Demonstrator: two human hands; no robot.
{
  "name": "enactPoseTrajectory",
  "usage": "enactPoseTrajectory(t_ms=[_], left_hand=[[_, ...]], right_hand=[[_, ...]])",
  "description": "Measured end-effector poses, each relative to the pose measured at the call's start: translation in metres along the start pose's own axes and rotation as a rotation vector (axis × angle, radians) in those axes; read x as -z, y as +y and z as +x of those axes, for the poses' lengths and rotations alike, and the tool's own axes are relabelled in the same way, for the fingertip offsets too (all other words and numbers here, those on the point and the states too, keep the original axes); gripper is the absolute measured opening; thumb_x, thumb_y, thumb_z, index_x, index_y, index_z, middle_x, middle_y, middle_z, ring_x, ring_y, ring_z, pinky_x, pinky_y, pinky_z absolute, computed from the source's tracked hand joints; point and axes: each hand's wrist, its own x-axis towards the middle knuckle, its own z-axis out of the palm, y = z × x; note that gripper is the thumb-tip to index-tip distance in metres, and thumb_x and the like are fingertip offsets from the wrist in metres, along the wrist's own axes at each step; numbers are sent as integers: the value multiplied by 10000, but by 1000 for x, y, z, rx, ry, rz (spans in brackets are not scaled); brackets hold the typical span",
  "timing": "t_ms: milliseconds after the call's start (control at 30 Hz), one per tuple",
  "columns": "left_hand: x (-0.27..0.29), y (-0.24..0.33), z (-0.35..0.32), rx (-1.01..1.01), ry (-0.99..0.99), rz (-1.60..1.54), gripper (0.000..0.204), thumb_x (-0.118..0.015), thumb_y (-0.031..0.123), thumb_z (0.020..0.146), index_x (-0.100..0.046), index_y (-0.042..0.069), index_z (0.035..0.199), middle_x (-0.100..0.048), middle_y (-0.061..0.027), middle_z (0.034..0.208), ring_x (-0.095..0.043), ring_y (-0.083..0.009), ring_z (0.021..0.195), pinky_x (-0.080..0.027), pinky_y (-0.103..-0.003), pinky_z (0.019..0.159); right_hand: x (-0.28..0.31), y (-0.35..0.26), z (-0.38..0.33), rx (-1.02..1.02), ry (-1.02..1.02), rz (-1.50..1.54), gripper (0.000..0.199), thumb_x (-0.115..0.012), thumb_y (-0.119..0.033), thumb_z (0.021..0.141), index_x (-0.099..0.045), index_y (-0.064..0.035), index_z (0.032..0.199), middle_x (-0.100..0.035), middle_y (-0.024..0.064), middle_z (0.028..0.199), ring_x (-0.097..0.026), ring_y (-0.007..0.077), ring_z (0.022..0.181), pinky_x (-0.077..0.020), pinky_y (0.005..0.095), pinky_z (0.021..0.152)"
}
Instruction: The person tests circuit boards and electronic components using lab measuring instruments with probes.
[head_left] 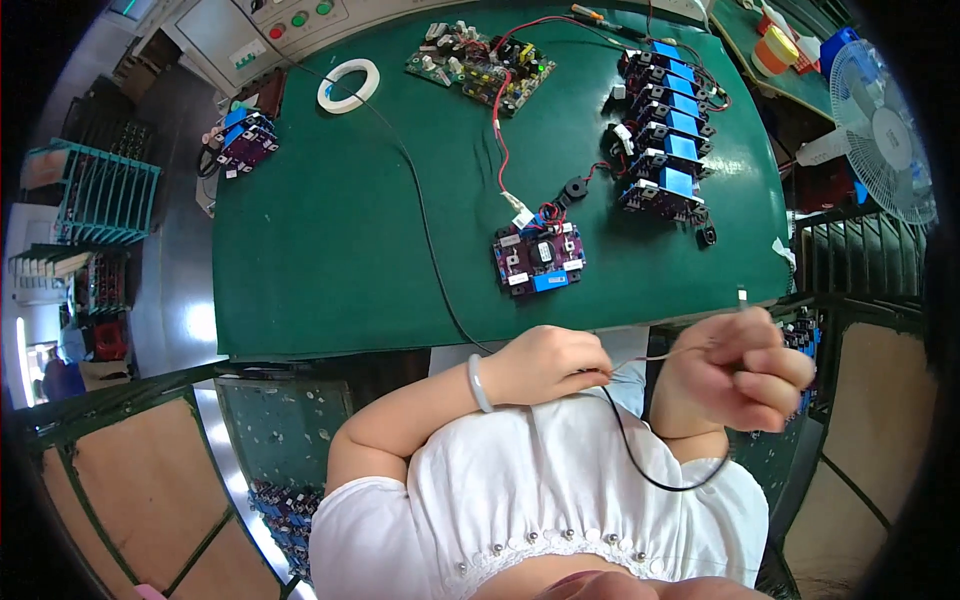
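Note:
Close to my body at the table's front edge, my left hand (560, 365) is closed around a thin black cable (425, 215), with a pale bracelet on that wrist. A pale thin wire (655, 357) stretches from its fingertips to my right hand (735, 370), whose fingers are curled in and pinched. A small white-tipped piece (742, 296) sticks up just above the right hand; its join to the wire is hidden. Below, a black cord loop (640, 470) hangs against my white top. Nearest on the table is a purple circuit board module (540, 258) with a blue part.
On the green table (330, 260) lie a roll of white tape (349, 86), a large circuit board (480, 66), a row of blue-topped modules (670, 135) and another module (245, 140). A black buzzer-like disc (576, 188) sits on red wires. A fan (885, 130) stands at right.

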Motion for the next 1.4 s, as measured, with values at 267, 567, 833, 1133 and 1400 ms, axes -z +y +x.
enactPoseTrajectory(t_ms=[267,567,833,1133,1400], left_hand=[[36,6,-40,88,47,-58,88,-706,35,825,-706,37,913,-638,-84,910,-633,-246,845,-507,-334,728],[56,-3,-48,-4,750,439,217,-711,-122,722,-715,13,891,-722,-121,924,-698,-229,834,-557,-316,731],[51,-31,-40,75,894,413,221,-704,-102,747,-719,31,922,-724,-103,925,-696,-234,818,-560,-310,717],[52,-31,-36,40,841,435,212,-701,-124,759,-699,12,921,-721,-118,910,-701,-231,828,-562,-305,730],[53,-42,-36,64,892,395,205,-739,-96,748,-697,17,914,-719,-113,899,-700,-225,807,-555,-298,707]], right_hand=[[43,4,30,-342,163,153,407,-403,-452,1048,-471,-133,804,-384,-3,786,-356,102,593,-302,272,562],[52,44,-26,-1185,-373,178,772,-171,-716,971,-547,-52,854,-516,22,792,-439,91,637,-347,241,559],[29,72,-60,-1243,-538,174,729,-213,-660,1006,-555,-44,816,-497,-6,615,-461,63,554,-340,213,522],[20,79,-63,-1222,-610,129,409,-484,-386,1022,-559,-35,825,-544,0,650,-475,47,563,-345,201,511],[21,91,-65,-1154,-802,-90,211,-676,-96,881,-538,-7,748,-560,37,573,-467,59,510,-326,244,467]])
